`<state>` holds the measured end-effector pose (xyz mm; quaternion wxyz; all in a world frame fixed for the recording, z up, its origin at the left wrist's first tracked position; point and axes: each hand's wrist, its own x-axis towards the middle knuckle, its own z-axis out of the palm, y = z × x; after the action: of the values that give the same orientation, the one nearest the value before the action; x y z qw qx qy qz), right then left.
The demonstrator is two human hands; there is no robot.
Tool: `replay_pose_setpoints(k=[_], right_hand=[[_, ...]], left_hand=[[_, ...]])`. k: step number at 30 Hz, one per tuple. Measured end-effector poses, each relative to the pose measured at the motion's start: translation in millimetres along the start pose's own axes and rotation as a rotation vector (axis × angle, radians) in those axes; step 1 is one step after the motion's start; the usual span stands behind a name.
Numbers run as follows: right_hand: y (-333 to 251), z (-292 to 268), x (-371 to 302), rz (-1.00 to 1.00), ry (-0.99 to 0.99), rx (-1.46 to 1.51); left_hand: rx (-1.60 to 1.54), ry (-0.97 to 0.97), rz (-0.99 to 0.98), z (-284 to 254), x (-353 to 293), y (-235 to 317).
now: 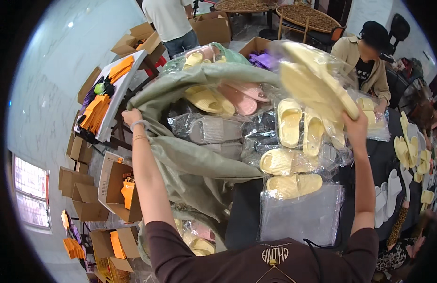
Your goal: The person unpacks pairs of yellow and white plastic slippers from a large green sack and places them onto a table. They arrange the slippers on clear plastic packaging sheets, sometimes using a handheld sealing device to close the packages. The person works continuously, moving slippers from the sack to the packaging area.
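At the left, my left hand (pixel 131 116) is closed on the rim of a large grey-green sack (pixel 199 153), which gapes wide. Inside lie slippers in clear bags: a grey pair (pixel 213 130), a pink pair (pixel 244 101) and a pale yellow pair (pixel 204 100). Raised at the right, my right hand (pixel 356 125) grips the end of a pair of pale yellow slippers (pixel 310 78), blurred by motion. Below them, several bagged yellow slippers (pixel 290 123) lie beside the sack's mouth. Another yellow pair (pixel 294 186) rests on a stack of clear plastic bags (pixel 301 217).
A person (pixel 369 61) in a black cap sits at the far right, a hand near bagged slippers. Another person (pixel 169 23) stands at the back. Cartons (pixel 89 203) and a white table (pixel 105 94) with orange items line the left. Loose slippers (pixel 392 188) lie along the right.
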<state>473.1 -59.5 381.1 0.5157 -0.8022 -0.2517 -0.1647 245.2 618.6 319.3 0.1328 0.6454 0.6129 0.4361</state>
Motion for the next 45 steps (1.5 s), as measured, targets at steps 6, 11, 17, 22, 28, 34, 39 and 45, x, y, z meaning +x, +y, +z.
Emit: replay_pose_setpoints(k=[6,11,17,22,28,34,39,45], right_hand=[[17.7,-26.6,-34.6,-0.343,0.095,-0.469],[89.9,22.4,-90.6,-0.263,-0.238,-0.811],[95.0,56.6,-125.0,-0.261,-0.393,-0.723],[47.6,35.0,-139.3,-0.337,-0.361,-0.639],[14.2,40.0,-190.2,-0.301,-0.504,-0.304],[9.1,44.0,-235.0,-0.094,-0.577,-0.100],[-4.7,44.9,-255.1,-0.026,-0.611,0.030],[-4.3,8.4,-266.8,0.103,-0.547,0.007]], left_hand=[[0.311,0.014,0.319,-23.0,-55.8,-13.0],[0.071,0.192,0.861,-56.4,-114.0,28.6],[-0.020,-0.529,1.243,-136.1,-235.4,9.3],[0.399,-0.963,1.320,-164.2,-273.0,-62.2],[0.866,-1.391,1.182,-155.8,-269.8,-134.8],[-0.404,-1.222,0.310,-133.7,-299.7,-113.2],[-0.031,-0.602,0.266,-61.6,-290.9,-112.3],[0.285,-0.271,0.095,-32.5,-286.0,-104.9]])
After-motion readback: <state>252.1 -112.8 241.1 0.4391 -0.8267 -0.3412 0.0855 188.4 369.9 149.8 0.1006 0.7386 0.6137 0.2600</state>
